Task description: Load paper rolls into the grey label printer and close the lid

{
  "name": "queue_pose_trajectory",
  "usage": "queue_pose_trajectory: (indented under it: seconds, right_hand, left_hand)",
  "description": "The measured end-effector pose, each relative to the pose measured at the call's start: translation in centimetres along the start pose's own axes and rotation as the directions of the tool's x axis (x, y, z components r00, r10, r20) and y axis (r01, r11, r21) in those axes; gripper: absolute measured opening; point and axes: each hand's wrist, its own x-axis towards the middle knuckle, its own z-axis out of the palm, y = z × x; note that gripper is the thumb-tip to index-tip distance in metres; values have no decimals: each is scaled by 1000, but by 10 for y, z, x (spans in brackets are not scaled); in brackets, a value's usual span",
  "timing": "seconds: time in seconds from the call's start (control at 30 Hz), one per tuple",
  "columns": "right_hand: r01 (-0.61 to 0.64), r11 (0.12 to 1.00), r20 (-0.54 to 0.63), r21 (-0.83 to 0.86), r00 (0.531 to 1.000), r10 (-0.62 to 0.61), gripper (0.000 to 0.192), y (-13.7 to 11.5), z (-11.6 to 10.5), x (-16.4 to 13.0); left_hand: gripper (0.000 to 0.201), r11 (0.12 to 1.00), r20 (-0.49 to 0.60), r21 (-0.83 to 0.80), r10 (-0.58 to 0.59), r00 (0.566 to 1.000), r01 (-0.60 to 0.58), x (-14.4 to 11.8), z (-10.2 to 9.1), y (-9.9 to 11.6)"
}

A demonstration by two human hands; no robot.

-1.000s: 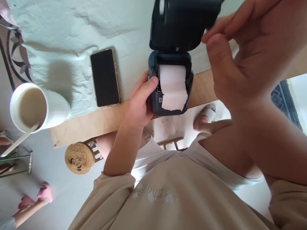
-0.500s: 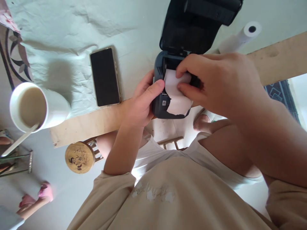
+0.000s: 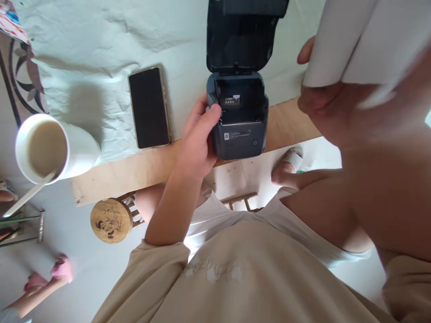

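Observation:
My left hand (image 3: pixel 200 143) grips the left side of a dark portable printer (image 3: pixel 239 139), its thumb on the rim. The printer's black lid (image 3: pixel 239 42) is swung up, and its inner bay shows bare except for a small printed label. My right hand (image 3: pixel 323 105), raised at the right and partly blurred, is closed on a white paper roll (image 3: pixel 336 45). Beside the roll, a broad white paper surface fills the upper right corner; whether it is one piece with the roll I cannot tell.
A phone (image 3: pixel 150 107) lies on the crinkled pale table cover (image 3: pixel 188 27). Left of it is a white cup (image 3: pixel 79 150) of brownish drink with a handle sticking out. Below the wooden table edge (image 3: pixel 134 172) stands a round stool (image 3: pixel 111 220). Another person's feet (image 3: pixel 60 269) show at lower left.
My right hand has pulled the white paper out of the printer bay and lifted it up to the right. The printer has shifted slightly left in my left hand.

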Motion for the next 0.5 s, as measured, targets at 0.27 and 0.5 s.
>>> queue_pose_trajectory:
  seconds: [0.27, 0.5]
  right_hand:
    - [180, 977, -1, -116, 983, -181, 23, 24, -3, 3]
    - [265, 811, 10, -522, 952, -305, 25, 31, -12, -1]
  left_hand:
    - [25, 998, 16, 41, -40, 999, 40, 2, -7, 0]
    - [27, 999, 31, 35, -43, 999, 42, 2, -7, 0]
